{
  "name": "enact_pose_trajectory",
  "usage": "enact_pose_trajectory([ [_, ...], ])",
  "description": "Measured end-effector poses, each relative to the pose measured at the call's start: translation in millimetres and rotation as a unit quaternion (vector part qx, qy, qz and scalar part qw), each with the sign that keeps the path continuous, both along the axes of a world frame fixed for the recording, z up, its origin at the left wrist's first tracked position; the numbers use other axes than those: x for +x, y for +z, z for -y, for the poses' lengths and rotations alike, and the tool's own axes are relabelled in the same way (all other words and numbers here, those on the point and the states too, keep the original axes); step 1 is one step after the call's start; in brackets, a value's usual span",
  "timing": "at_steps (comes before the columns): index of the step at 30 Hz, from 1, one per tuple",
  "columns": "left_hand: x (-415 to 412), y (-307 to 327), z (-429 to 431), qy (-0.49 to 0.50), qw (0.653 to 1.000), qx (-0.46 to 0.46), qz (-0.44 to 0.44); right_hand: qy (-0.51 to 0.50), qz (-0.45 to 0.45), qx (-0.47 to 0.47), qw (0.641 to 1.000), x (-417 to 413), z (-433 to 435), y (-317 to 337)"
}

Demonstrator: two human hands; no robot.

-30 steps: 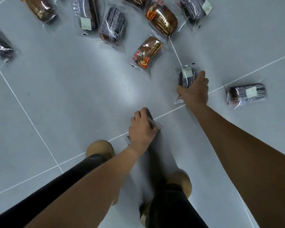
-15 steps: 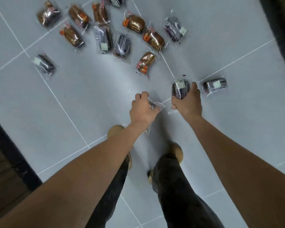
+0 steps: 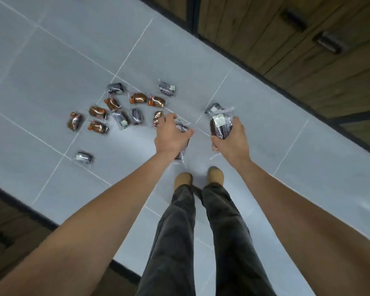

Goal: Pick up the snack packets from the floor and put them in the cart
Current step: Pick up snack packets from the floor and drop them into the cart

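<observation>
My right hand (image 3: 232,139) grips a dark snack packet (image 3: 220,126) with a white label, held up well above the floor. My left hand (image 3: 171,135) is closed on another dark packet (image 3: 183,144), mostly hidden under the fingers. Several brown and dark packets (image 3: 120,112) lie scattered on the grey tiled floor (image 3: 51,60) to the left. One dark packet (image 3: 84,157) lies apart at the near left, another (image 3: 214,107) just beyond my right hand. No cart is in view.
Wooden cabinet fronts with dark handles (image 3: 308,45) run along the upper right. A dark wooden unit (image 3: 13,227) edges the floor at lower left. My legs and tan shoes (image 3: 199,178) stand below my hands.
I have risen from a crouch: both hands lifted their packets off the floor, and the view pulled back and swung, bringing the cabinets into sight.
</observation>
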State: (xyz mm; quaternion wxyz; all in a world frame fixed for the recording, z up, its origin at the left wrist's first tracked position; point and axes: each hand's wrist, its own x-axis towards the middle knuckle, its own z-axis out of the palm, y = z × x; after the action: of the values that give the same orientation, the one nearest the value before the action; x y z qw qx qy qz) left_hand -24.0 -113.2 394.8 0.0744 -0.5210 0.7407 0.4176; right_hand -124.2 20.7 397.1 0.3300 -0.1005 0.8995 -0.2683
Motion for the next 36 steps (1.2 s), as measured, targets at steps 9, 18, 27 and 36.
enact_pose_trajectory([
  [9,-61,119,-84,-0.194,0.980,-0.013,-0.044,-0.203,-0.009,-0.031,0.979,5,-133,111],
  [18,-148,200,-268,-0.424,0.899,-0.043,-0.103,-0.353,-0.077,-0.038,0.932,-4,-325,174],
  [27,-178,234,-539,-0.543,0.828,-0.042,-0.134,-0.442,-0.127,-0.016,0.888,9,-585,207],
  [36,-183,252,-768,-0.582,0.797,-0.021,-0.158,-0.512,-0.163,-0.051,0.842,20,-806,234],
])
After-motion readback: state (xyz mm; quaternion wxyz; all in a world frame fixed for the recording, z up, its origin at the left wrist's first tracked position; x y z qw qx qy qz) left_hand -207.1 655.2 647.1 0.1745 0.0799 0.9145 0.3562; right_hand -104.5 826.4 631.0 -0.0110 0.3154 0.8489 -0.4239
